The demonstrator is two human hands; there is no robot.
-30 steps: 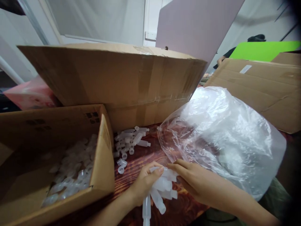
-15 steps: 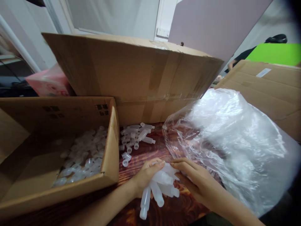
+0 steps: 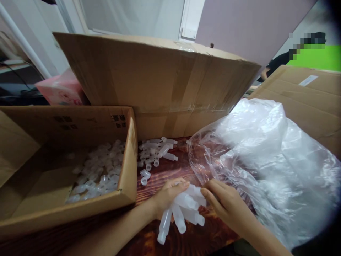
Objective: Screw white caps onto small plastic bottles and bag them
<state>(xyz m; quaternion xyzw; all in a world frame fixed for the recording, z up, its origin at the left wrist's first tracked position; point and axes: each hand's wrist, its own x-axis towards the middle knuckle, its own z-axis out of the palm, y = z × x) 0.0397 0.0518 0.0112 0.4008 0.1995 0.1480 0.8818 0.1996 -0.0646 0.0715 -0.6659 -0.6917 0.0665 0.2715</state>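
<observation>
My left hand (image 3: 170, 193) is closed around a bunch of translucent white plastic tubes (image 3: 178, 217), their narrow necks fanning out toward me. At the right side of the bunch, my right hand (image 3: 222, 197) has its fingers curled, with thumb and fingertips pinching the end of one tube (image 3: 198, 199); its palm side is hidden. Beyond my hands, a loose pile of similar tubes and short ring-like pieces (image 3: 157, 151) lies on the dark red wood-grain table (image 3: 170, 174).
An open cardboard box (image 3: 128, 170) at left holds many small translucent pieces (image 3: 102, 167). A large carton (image 3: 160, 85) stands behind the pile. A clear plastic bag (image 3: 266, 149) with whitish contents spreads at right. Another person's arm (image 3: 274, 65) shows at far right.
My right hand's fingers have curled in more and sit slightly farther right at the edge of the bunch. My left hand keeps its hold on the tubes. The view has shifted slightly.
</observation>
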